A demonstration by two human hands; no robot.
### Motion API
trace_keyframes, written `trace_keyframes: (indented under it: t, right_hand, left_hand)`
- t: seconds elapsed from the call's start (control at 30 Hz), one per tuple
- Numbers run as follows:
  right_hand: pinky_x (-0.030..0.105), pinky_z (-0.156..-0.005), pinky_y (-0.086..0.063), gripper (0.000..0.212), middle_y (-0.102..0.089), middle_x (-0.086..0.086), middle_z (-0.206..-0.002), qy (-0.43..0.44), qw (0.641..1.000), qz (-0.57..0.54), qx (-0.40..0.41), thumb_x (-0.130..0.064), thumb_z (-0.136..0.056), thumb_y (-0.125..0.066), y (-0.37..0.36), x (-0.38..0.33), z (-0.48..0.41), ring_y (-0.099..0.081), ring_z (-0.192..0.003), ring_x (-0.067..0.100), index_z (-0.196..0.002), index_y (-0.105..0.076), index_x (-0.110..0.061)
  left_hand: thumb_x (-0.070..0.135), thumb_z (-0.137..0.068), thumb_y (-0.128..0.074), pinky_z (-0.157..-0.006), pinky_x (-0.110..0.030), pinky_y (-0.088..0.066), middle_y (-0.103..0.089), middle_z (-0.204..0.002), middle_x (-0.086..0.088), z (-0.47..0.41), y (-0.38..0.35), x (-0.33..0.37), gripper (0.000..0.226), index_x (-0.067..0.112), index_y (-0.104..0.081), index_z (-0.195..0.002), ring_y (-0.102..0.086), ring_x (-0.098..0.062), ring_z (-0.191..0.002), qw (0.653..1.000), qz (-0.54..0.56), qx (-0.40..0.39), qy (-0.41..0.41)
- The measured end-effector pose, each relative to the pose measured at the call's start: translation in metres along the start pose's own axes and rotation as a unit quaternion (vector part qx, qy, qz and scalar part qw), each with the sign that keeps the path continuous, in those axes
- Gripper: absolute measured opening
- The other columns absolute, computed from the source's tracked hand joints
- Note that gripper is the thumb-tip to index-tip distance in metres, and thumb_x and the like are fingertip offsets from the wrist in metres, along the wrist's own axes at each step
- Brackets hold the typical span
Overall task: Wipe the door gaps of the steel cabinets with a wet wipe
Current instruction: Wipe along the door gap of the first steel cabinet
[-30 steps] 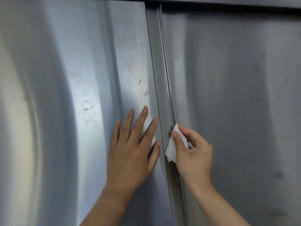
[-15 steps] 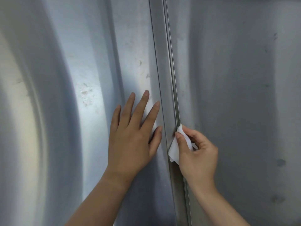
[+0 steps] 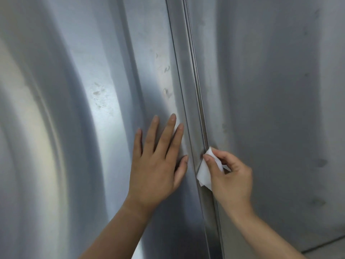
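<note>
Two steel cabinet doors fill the view, the left door [image 3: 84, 109] and the right door [image 3: 270, 109]. Between them a narrow vertical door gap [image 3: 196, 81] runs from top to bottom. My right hand [image 3: 229, 176] pinches a folded white wet wipe [image 3: 205, 171] and presses its top corner into the gap at about mid-height. My left hand [image 3: 158, 163] lies flat on the left door just beside the gap, fingers spread and pointing up.
The left door carries pale smudges and spots [image 3: 99, 94] above my left hand. A few dark marks [image 3: 321, 162] dot the right door. At the bottom right, a strip of floor or ledge [image 3: 328, 249] shows below the right door.
The view has shifted down the doors and the cabinet's top edge has left the frame. The wipe and my right hand have slid lower along the gap. My left hand stays flat beside it.
</note>
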State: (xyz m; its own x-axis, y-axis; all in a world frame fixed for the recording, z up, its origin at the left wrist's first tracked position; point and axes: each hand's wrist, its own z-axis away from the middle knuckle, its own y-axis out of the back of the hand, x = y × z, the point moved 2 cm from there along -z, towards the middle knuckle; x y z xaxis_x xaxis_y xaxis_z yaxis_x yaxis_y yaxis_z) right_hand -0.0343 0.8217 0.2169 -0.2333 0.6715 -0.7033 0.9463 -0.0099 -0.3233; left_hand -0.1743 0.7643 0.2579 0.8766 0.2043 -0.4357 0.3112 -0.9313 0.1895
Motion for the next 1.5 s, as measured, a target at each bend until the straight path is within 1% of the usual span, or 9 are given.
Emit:
trace_keyframes:
  t: [0.17, 0.37, 0.47, 0.57, 0.77, 0.93, 1.13, 1.3, 1.5]
  right_hand:
    - [0.002, -0.064, -0.041, 0.017, -0.065, -0.021, -0.075, 0.028, 0.999, 0.015, 0.006, -0.009, -0.078, -0.075, -0.011, -0.015, -0.029, -0.06, -0.066, -0.013, -0.088, -0.07, -0.023]
    - [0.003, -0.067, -0.043, 0.014, -0.068, -0.021, -0.075, 0.002, 1.0, -0.001, 0.024, -0.008, -0.08, -0.072, -0.006, 0.002, -0.001, -0.063, -0.074, -0.01, -0.088, -0.072, -0.02]
    - [0.001, -0.066, -0.042, 0.018, -0.067, -0.027, -0.071, -0.023, 0.999, -0.005, 0.035, -0.007, -0.079, -0.073, -0.001, 0.013, 0.009, -0.063, -0.074, -0.01, -0.085, -0.071, -0.025]
    - [0.002, -0.066, -0.042, 0.018, -0.066, -0.023, -0.072, 0.0, 0.999, -0.003, 0.036, -0.006, -0.079, -0.073, -0.008, 0.003, -0.007, -0.062, -0.07, -0.011, -0.087, -0.071, -0.022]
    - [0.001, -0.068, -0.041, 0.027, -0.068, -0.025, -0.073, 0.014, 0.999, -0.006, 0.047, -0.006, -0.08, -0.072, -0.009, 0.002, 0.002, -0.063, -0.077, -0.012, -0.082, -0.067, -0.033]
    - [0.001, -0.064, -0.042, 0.027, -0.071, -0.014, -0.079, -0.019, 0.998, 0.022, 0.053, -0.004, -0.08, -0.072, 0.001, 0.015, 0.025, -0.062, -0.071, -0.011, -0.079, -0.068, -0.03]
    - [-0.001, -0.064, -0.04, 0.023, -0.065, -0.021, -0.078, 0.023, 0.999, 0.032, 0.036, -0.004, -0.081, -0.07, -0.013, -0.013, -0.006, -0.06, -0.07, -0.015, -0.086, -0.068, -0.027]
    - [0.0, -0.061, -0.04, 0.029, -0.067, -0.021, -0.072, -0.024, 0.997, 0.069, 0.025, -0.007, -0.082, -0.071, 0.004, 0.013, 0.032, -0.061, -0.072, -0.012, -0.078, -0.066, -0.036]
    - [-0.001, -0.063, -0.04, 0.014, -0.064, -0.02, -0.076, -0.029, 0.997, 0.073, 0.018, -0.006, -0.082, -0.07, 0.004, 0.003, 0.012, -0.058, -0.066, -0.017, -0.094, -0.073, -0.012]
  left_hand:
    - [0.04, -0.095, -0.047, -0.111, -0.054, -0.023, -0.033, -0.154, -0.009, -0.001, 0.001, 0.0, 0.058, 0.011, -0.042, -0.144, -0.03, -0.036, -0.14, 1.0, 0.001, 0.002, 0.002]
    - [0.039, -0.094, -0.049, -0.11, -0.053, -0.023, -0.035, -0.153, -0.01, 0.002, 0.0, 0.0, 0.057, 0.01, -0.043, -0.144, -0.029, -0.035, -0.14, 1.0, 0.003, 0.004, 0.002]
    - [0.039, -0.094, -0.049, -0.111, -0.053, -0.021, -0.034, -0.153, -0.01, 0.001, 0.0, 0.0, 0.057, 0.01, -0.043, -0.144, -0.029, -0.036, -0.14, 1.0, 0.005, 0.003, 0.002]
    - [0.04, -0.094, -0.049, -0.112, -0.052, -0.021, -0.034, -0.154, -0.009, 0.0, 0.001, 0.001, 0.058, 0.011, -0.042, -0.144, -0.028, -0.035, -0.141, 1.0, 0.006, -0.005, 0.004]
    - [0.039, -0.092, -0.052, -0.111, -0.052, -0.023, -0.038, -0.152, -0.008, 0.001, 0.0, 0.001, 0.056, 0.011, -0.048, -0.141, -0.03, -0.033, -0.141, 1.0, 0.017, 0.003, 0.009]
    - [0.04, -0.092, -0.052, -0.113, -0.052, -0.023, -0.035, -0.153, -0.008, 0.0, 0.0, -0.001, 0.057, 0.013, -0.047, -0.142, -0.025, -0.031, -0.142, 1.0, 0.029, -0.005, 0.01]
    - [0.039, -0.091, -0.055, -0.111, -0.051, -0.023, -0.036, -0.153, -0.008, 0.002, 0.0, -0.003, 0.057, 0.012, -0.048, -0.141, -0.024, -0.031, -0.141, 1.0, 0.026, 0.005, 0.005]
    - [0.041, -0.091, -0.051, -0.112, -0.051, -0.02, -0.035, -0.154, -0.008, 0.0, -0.002, -0.005, 0.058, 0.012, -0.047, -0.141, -0.024, -0.032, -0.141, 1.0, 0.019, 0.008, -0.002]
    - [0.04, -0.09, -0.051, -0.113, -0.054, -0.015, -0.035, -0.153, -0.009, 0.005, 0.0, -0.002, 0.057, 0.01, -0.05, -0.139, -0.024, -0.034, -0.142, 0.999, 0.029, 0.002, -0.02]
